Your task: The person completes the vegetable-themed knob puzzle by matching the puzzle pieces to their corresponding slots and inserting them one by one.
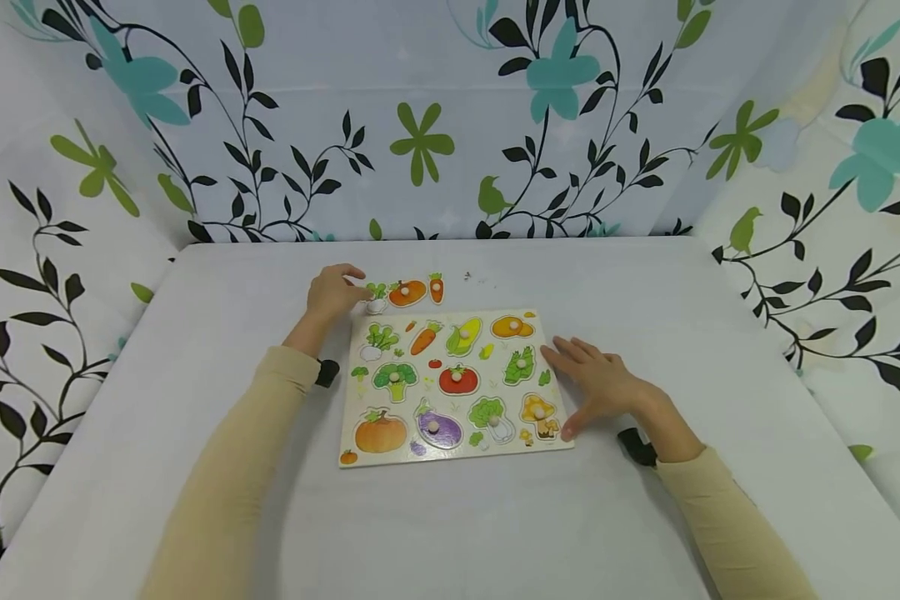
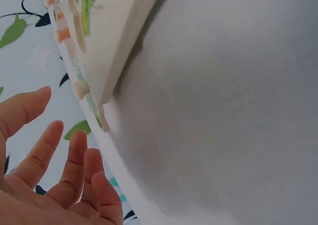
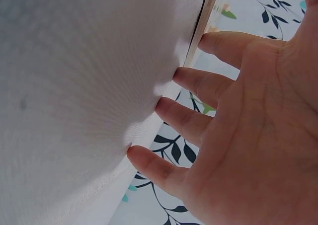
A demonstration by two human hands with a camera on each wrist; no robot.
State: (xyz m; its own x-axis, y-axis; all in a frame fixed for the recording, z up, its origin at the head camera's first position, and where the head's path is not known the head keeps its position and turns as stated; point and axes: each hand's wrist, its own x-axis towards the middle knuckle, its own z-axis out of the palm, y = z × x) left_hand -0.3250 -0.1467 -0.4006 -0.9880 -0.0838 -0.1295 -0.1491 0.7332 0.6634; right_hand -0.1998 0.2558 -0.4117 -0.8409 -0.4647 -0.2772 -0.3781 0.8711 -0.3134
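A wooden vegetable puzzle board [image 1: 438, 458] lies flat on the table. Beyond its far left edge is a row of loose knobbed pieces: a turnip piece [image 1: 376, 304], a pumpkin piece [image 1: 407, 292] and a carrot piece [image 1: 437, 288]. My left hand [image 1: 333, 293] hovers just left of the turnip piece. In the left wrist view its fingers [image 2: 74, 160] are loosely bent, apart from the piece's knob [image 2: 80, 89]. My right hand [image 1: 600, 385] rests with spread fingers at the board's right edge. In the right wrist view, several fingertips [image 3: 136, 153] touch the white cloth.
Knobbed pieces sit in the board, among them a tomato [image 1: 458, 381], an eggplant [image 1: 441, 431] and a broccoli [image 1: 395, 379]. The turnip, carrot and pumpkin pictures on it show no knobs. White cloth [image 1: 450, 533] covers the table. A leaf-patterned curtain [image 1: 307, 83] hangs behind.
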